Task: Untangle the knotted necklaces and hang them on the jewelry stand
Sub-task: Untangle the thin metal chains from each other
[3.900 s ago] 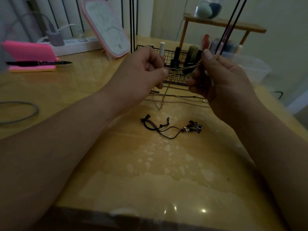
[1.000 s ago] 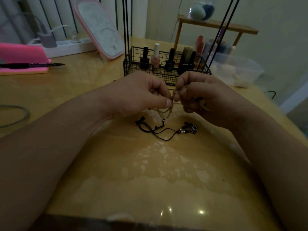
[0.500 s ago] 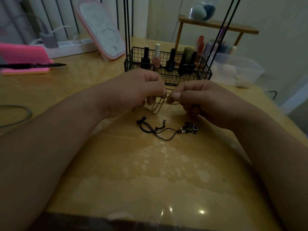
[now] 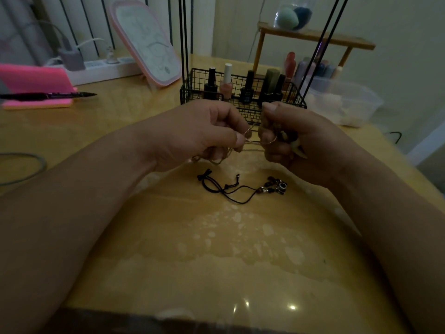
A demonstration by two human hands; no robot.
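Both hands are up just above the table (image 4: 216, 273). The left hand (image 4: 197, 133) pinches the gold chain necklace (image 4: 253, 142), the right hand (image 4: 296, 141) pinches its other strands, a short span between them. This is the untangling step. Next, likely, comes teasing the loops apart gently. The black cord necklace (image 4: 231, 189) lies on the table below.

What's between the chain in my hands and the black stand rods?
Nothing visible does. The left hand and right hand pinch the chain just before the wire basket; the rods rise behind, tops out of view.
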